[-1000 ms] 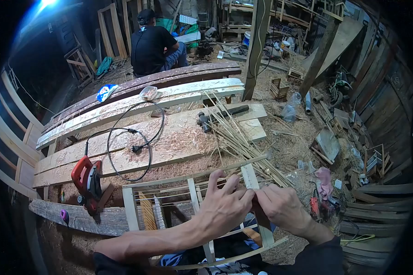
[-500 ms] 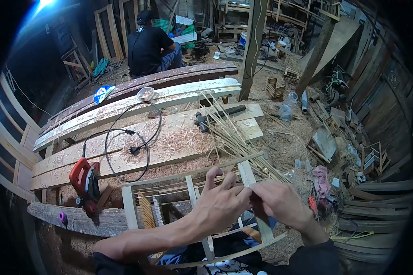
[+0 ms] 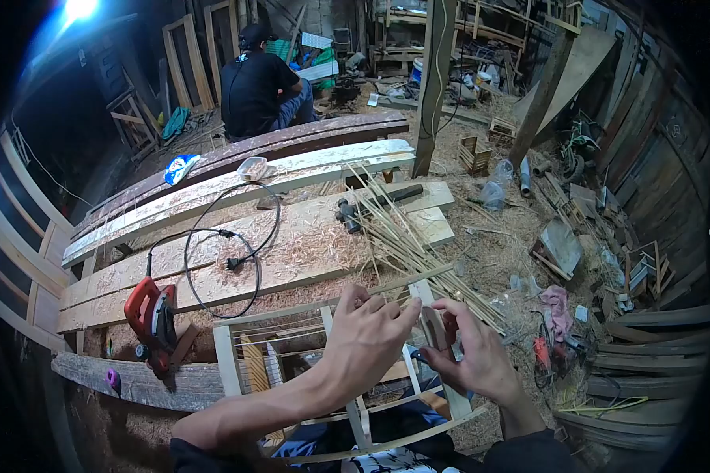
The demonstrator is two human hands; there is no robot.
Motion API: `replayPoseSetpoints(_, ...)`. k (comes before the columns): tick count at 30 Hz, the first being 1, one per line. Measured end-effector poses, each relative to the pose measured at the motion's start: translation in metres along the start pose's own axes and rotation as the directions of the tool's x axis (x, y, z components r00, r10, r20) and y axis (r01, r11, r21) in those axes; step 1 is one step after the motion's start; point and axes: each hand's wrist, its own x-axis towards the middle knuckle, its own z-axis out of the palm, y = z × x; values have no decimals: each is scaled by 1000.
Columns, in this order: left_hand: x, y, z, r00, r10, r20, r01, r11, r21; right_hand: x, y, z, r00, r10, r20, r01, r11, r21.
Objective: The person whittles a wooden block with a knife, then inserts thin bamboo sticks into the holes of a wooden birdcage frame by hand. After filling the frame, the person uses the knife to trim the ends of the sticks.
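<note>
- While both hands meet at its far right corner, the wooden frame point(image 3: 227, 359) stands just in front of the person, its top rail level and its pale slats upright.
- The left hand point(image 3: 367, 339) lies over the frame's upper edge, seen from the back, with fingers bent forward and tips against the upright slat point(image 3: 427, 296); whether it pinches one of the thin rods point(image 3: 280, 327) cannot be told.
- The right hand point(image 3: 469, 355) sits just right of that slat, half spread, with fingers curved and thumb apart, closed on nothing.
- A bundle of bamboo sticks point(image 3: 394, 229) fans across the planks point(image 3: 308, 236) beyond the frame, reaching down near the hands.
- A red circular saw point(image 3: 151, 315) rests to the left on the plank edge, its black cable point(image 3: 213, 260) looping over the shavings.
- A person in a black shirt point(image 3: 256, 87) sits far behind, back turned, left of a wooden post point(image 3: 434, 79).
</note>
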Motion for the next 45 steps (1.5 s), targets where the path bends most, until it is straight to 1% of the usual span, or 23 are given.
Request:
replayPoseSetpoints(2, -1, 3, 3, 1000, 5, -11, -5, 1000, -1, -2, 2, 1, 1000, 14, 8, -14, 1000, 3)
replayPoseSetpoints(4, -1, 7, 2, 1000, 13, -24, -13, 1000, 0, -3, 7, 4, 999, -29, -29, 30, 998, 49)
replayPoseSetpoints(6, 0, 11, -6, 999, -3, 39, 4, 999, -40, -4, 9, 5, 998, -46, -40, 47, 998, 36)
replayPoseSetpoints(7, 0, 13, -7, 999, 3, 41, -1, 999, -40, -5, 9, 6, 997, -63, -48, 64, 998, 21)
replayPoseSetpoints(10, -2, 15, -6, 997, 22, 70, -22, 1000, -1, -6, 9, 5, 999, -31, -41, 33, 998, 56)
replayPoseSetpoints(12, -1, 13, -5, 986, -16, 169, 33, 995, -97, -6, 9, 6, 999, -15, -39, 18, 998, 63)
replayPoseSetpoints(13, -2, 12, -4, 986, -16, 168, 33, 995, -97, -5, 9, 6, 999, -3, -36, 6, 998, 68)
replayPoseSetpoints(15, -3, 11, -2, 987, -39, 155, 63, 986, -155, -5, 8, 7, 999, 0, -36, 4, 996, 85)
replayPoseSetpoints(19, -3, 11, -1, 988, -61, 144, 85, 982, -166, -5, 7, 6, 999, 26, -25, -23, 995, 95)
replayPoseSetpoints(21, -3, 11, -2, 981, -99, 167, 126, 979, -159, -5, 9, 8, 999, 13, -30, -10, 996, 91)
replayPoseSetpoints(24, -5, 12, -4, 976, -110, 188, 142, 976, -163, -4, 9, 8, 999, -7, -37, 11, 996, 90)
replayPoseSetpoints(28, -6, 10, -4, 969, -115, 217, 153, 974, -166, -5, 12, 11, 999, -14, -48, 19, 995, 101)
replayPoseSetpoints(31, -6, 9, -3, 978, -96, 183, 131, 974, -187, -4, 10, 9, 1000, 19, -22, -16, 993, 118)
replayPoseSetpoints(33, -2, 9, -9, 945, -88, 314, 142, 978, -153, -5, 7, 7, 999, 39, -12, -37, 993, 116)
replayPoseSetpoints(34, -3, 8, -8, 945, -89, 315, 143, 978, -154, -5, 6, 6, 998, 56, -3, -56, 992, 116)
replayPoseSetpoints(36, -4, 4, -5, 964, -92, 249, 147, 965, -216, -4, 6, 6, 996, 87, 16, -88, 988, 128)
replayPoseSetpoints(38, -2, 2, -7, 964, -100, 245, 160, 958, -238, -3, 8, 7, 993, 116, 35, -120, 983, 139)
replayPoseSetpoints(40, -2, 1, -7, 964, -109, 243, 173, 950, -260, -3, 12, 10, 999, 43, -13, -41, 989, 141)
replayPoseSetpoints(43, -1, -1, -5, 968, -104, 231, 167, 946, -277, -3, 11, 10, 999, 17, -29, -13, 992, 122)
replayPoseSetpoints(45, 0, -1, -4, 967, -110, 231, 167, 955, -246, -3, 11, 10, 999, 13, -30, -10, 995, 101)
